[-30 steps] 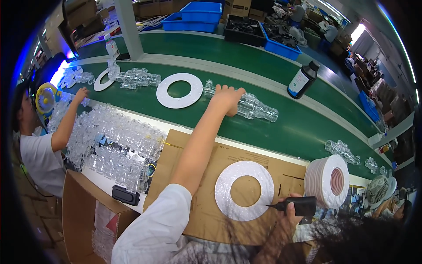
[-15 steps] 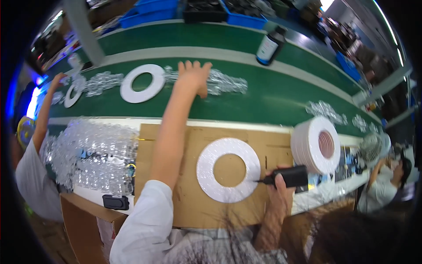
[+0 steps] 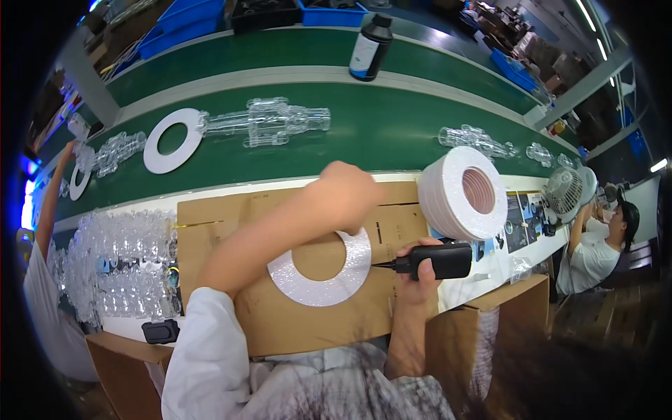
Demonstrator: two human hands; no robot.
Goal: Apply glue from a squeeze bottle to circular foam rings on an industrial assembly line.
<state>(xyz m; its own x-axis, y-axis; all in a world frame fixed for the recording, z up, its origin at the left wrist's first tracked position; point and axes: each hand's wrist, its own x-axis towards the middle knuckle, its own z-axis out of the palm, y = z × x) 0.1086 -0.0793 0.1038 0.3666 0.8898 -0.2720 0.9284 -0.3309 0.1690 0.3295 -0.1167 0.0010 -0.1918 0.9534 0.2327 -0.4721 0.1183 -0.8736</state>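
My left hand (image 3: 346, 196) hangs with curled fingers over the far rim of a white foam ring (image 3: 318, 283) that lies flat on a brown cardboard sheet (image 3: 224, 217). I see nothing in that hand. My right hand (image 3: 414, 285) grips a black hand tool (image 3: 444, 259) with its thin tip touching the ring's right edge. A stack of white rings (image 3: 462, 192) stands on edge just beyond the tool.
A green conveyor belt (image 3: 378, 133) carries clear plastic parts (image 3: 269, 122), another white ring (image 3: 171, 140) and a black bottle (image 3: 369, 47). Clear plastic pieces (image 3: 126, 259) are piled at my left beside a small black device (image 3: 159, 330). A small fan (image 3: 563, 196) and a seated person (image 3: 602, 241) are at right; another person's arm (image 3: 49, 203) reaches in at left.
My left arm has pulled back from the clear parts on the belt to the ring on the cardboard. The right hand keeps the tool at the ring's edge.
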